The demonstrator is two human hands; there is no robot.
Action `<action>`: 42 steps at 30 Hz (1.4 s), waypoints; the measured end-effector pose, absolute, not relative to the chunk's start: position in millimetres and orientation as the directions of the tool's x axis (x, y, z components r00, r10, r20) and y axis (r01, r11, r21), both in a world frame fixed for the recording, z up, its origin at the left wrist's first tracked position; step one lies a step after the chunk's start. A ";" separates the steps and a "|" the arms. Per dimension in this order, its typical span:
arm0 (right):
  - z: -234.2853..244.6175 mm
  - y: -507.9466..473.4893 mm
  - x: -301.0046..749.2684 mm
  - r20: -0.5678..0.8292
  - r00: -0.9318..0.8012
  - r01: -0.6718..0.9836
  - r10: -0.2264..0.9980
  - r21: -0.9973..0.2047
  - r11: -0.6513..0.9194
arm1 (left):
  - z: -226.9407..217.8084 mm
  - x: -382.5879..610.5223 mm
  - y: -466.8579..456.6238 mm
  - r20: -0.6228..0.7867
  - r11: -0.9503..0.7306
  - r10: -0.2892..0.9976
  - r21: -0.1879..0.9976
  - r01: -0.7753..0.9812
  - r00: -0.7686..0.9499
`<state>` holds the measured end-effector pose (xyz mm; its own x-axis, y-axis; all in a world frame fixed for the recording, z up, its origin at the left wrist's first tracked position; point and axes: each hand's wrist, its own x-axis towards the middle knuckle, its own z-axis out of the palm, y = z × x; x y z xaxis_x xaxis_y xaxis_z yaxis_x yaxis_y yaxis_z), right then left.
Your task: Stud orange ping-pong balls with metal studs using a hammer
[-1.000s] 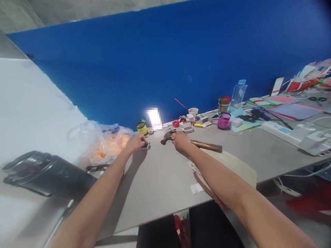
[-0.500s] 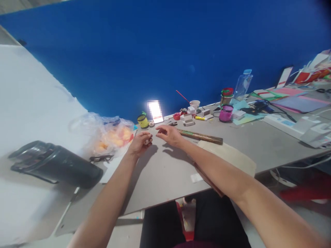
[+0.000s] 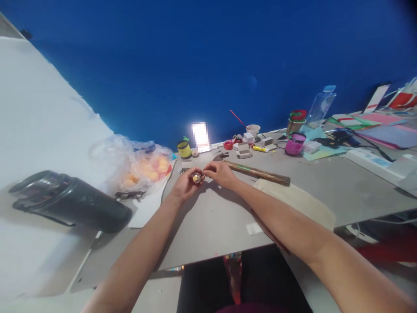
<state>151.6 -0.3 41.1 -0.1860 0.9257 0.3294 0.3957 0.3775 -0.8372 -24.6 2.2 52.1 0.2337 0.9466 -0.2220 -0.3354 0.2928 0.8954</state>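
My left hand (image 3: 185, 186) is closed around a small round speckled object (image 3: 196, 178) with a pale yellow patch, held just above the grey table (image 3: 211, 230). The fingertips of my right hand (image 3: 221, 174) are pinched together at the right edge of this object. Whether anything lies between those fingertips is too small to make out. Just beyond and right of my right hand lies a hammer (image 3: 260, 172) with a worn wooden handle. Part of its head shows behind my fingers.
A dark tumbler (image 3: 74, 202), a plastic bag of orange fruit (image 3: 143, 169) and glasses (image 3: 130, 195) lie left. At the back are a lit phone (image 3: 201, 138), a yellow pot (image 3: 184, 149), small boxes (image 3: 243, 150) and a paper cup (image 3: 253, 130). A power strip (image 3: 378, 165) lies right.
My hands have come together, with my right fingertips now at the round object. My left hand has turned so that its yellow patch shows. The view has shifted slightly.
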 end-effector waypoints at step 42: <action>15.8 8.5 159.5 -0.081 -0.463 -0.205 0.882 -0.959 -0.196 | 18.7 -32.5 -21.6 0.113 -0.149 0.975 0.970 0.190 0.189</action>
